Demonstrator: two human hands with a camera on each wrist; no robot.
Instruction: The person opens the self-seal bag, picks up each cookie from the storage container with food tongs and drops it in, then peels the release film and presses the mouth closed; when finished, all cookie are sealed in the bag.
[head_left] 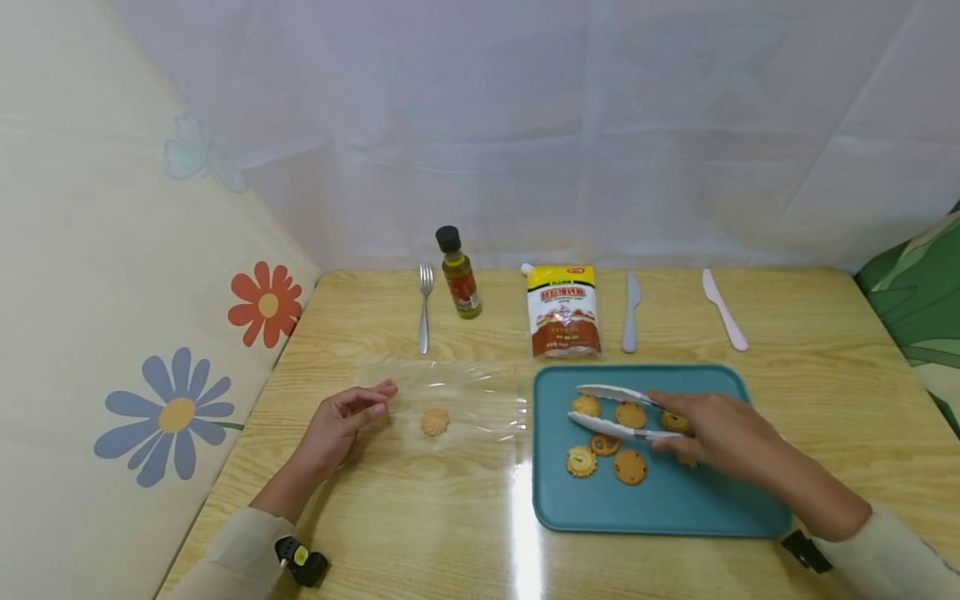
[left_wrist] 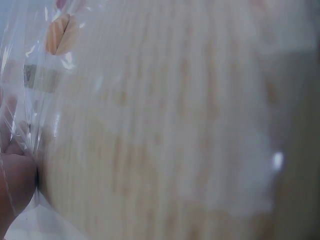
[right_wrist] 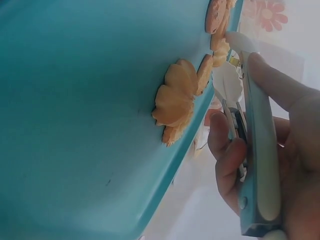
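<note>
Tongs over the biscuits on the tray, one biscuit already in the bag.

The right hand grips white tongs, their arms apart, above brittle biscuits on the teal tray; take each lightly by its edges. The left hand, fingers loosely curled, seems to pinch the thin, slippery plastic bag holding one biscuit. Fork, bottle, pouch and knives lie behind, well apart.
</note>
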